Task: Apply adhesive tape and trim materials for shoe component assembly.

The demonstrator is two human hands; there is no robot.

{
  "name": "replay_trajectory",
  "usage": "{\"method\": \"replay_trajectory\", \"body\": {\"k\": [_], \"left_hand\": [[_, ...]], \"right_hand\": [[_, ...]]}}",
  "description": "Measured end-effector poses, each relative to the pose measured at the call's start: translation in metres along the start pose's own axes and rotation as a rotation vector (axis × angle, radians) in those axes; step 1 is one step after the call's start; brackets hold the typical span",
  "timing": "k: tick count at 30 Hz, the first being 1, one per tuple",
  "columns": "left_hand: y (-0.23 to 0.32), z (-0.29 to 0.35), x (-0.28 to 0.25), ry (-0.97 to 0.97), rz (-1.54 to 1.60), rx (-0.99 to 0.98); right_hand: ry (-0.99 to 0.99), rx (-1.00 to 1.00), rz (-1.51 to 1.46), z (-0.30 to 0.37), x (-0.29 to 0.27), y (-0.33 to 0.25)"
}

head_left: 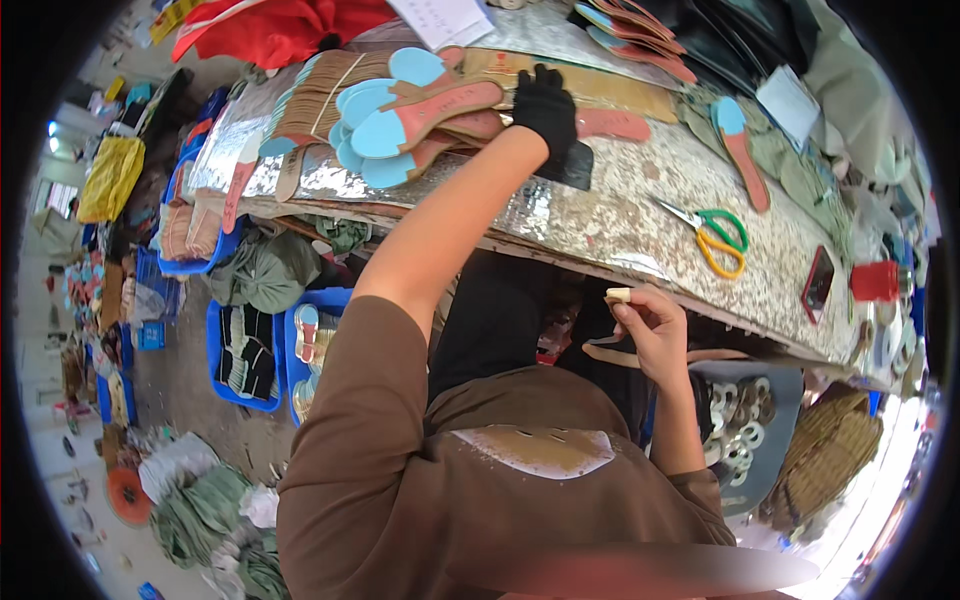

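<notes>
A: How far along did the work look?

B: Going by how things lay, midway. The long speckled metal-clad worktop point(600, 215) carried a big fan of flat sandal soles with blue heel pads and salmon-pink tops point(400, 115) at its far left, apparently stacked for a further step. More pink soles point(640, 30) sat at the far edge, and 1 single blue-and-pink sole point(738, 145) lay apart to the right.

A: And the hands?

B: The left hand in a black glove point(545, 105) rested on the near end of the fanned stack, fingers bent down on the soles; I couldn't tell whether its grip had closed on one. The bare right hand point(655, 330) hung below the worktop's near edge, its grip pinched shut on a small pale yellowish block point(618, 294) between thumb and fingertips. A thin tan strap point(612, 355) showed just under that hand.

A: What seemed left?

B: Plenty, I judged: blue crates on the floor point(245, 355) held more sandal parts. The scissors with green and yellow handles point(715, 235) lay untouched on the worktop.
</notes>
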State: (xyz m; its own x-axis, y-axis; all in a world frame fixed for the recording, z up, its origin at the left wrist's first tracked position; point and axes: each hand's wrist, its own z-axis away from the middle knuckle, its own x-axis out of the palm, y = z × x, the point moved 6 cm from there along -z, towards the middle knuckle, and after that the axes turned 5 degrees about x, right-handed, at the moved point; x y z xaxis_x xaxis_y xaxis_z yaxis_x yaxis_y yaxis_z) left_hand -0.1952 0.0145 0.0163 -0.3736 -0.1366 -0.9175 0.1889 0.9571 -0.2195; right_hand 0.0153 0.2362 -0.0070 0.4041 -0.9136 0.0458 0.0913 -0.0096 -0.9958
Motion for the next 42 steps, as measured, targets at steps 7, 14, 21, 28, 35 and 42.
{"method": "replay_trajectory", "body": {"k": [7,14,21,28,35,42], "left_hand": [[-0.017,0.059,-0.035,0.482,0.644,-0.096],[0.047,0.116,-0.079,0.264,0.742,0.286],[0.041,0.116,-0.067,0.240,1.202,0.022],[0.040,0.123,-0.070,0.254,1.172,-0.021],[0.041,0.122,-0.071,0.293,1.159,0.008],[0.043,0.127,-0.073,0.381,1.151,0.028]], "right_hand": [[0.122,-0.001,0.080,0.015,-0.048,-0.010],[0.018,-0.171,0.152,-0.051,-0.015,-0.069],[-0.188,-0.079,0.402,-0.146,-0.005,-0.058],[-0.149,0.068,0.485,-0.144,-0.009,-0.053],[-0.170,0.027,0.385,-0.142,-0.009,-0.048],[-0.035,-0.363,0.798,-0.121,0.015,-0.068]]}}
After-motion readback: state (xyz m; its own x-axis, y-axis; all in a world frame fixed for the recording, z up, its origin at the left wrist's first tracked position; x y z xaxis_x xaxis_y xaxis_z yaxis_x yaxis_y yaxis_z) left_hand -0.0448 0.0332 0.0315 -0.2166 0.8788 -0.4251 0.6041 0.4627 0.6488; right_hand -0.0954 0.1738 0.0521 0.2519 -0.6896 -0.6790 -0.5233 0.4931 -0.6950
